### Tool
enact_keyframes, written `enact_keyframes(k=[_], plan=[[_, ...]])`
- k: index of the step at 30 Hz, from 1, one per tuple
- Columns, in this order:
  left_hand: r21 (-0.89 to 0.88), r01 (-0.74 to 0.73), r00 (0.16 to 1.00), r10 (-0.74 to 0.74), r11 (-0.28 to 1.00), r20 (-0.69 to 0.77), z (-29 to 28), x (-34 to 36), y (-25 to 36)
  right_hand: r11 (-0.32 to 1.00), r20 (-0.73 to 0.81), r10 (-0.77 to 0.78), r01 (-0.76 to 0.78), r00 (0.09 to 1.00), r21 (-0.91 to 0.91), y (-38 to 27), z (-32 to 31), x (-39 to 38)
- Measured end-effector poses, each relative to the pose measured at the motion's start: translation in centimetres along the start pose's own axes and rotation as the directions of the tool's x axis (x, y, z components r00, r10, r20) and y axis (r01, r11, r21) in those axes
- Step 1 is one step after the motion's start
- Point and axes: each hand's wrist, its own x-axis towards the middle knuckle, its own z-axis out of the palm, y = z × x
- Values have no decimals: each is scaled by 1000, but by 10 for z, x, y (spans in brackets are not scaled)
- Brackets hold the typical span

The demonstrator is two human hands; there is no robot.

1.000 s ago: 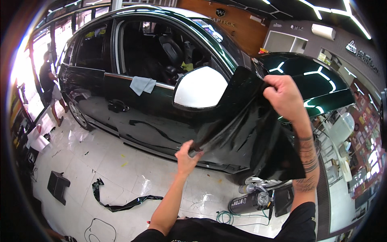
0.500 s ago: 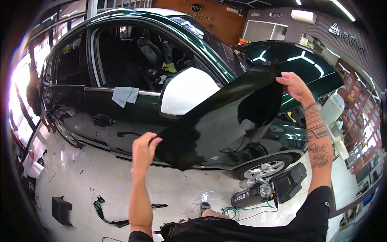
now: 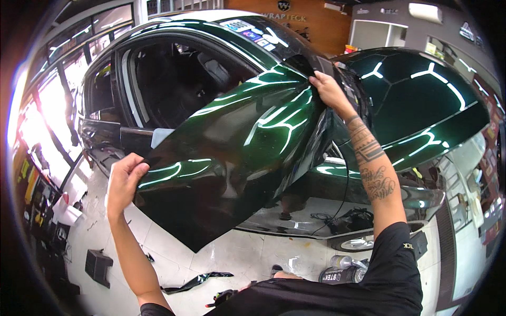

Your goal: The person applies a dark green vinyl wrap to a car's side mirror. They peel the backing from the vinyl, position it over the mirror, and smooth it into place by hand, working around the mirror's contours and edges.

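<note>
Both hands grip one sheet of glossy dark green film [image 3: 237,158], stretched between them in front of the open car door. Left hand [image 3: 122,181] pinches the sheet's lower left corner; right hand [image 3: 328,90] clamps its upper right edge, just beside the windscreen pillar. Dark green car [image 3: 421,100] fills the far and right side. White tiled floor [image 3: 174,253] lies near, with a dark film scrap [image 3: 192,282] on it. A rectangular brown wall sign [image 3: 295,16] hangs far behind the roof. Coloured stickers [image 3: 247,29] sit on the windscreen's top edge.
</note>
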Motion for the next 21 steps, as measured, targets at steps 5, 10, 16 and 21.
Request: enact_keyframes(k=[5, 10, 16, 21], plan=[[-211, 209, 976, -191, 955, 101, 6, 4, -55, 992, 5, -88, 88, 996, -89, 11, 60, -1], [-158, 184, 981, -172, 970, 86, 26, 4, -103, 993, -34, -68, 64, 997, -103, 14, 94, -17], [-225, 200, 971, -162, 954, 175, 43, 23, -121, 964, -102, -129, 100, 986, -248, 21, 116, -24], [-123, 145, 981, -126, 982, 151, 63, 35, -116, 916, -219, -275, 186, 936, -355, 16, 114, -32]])
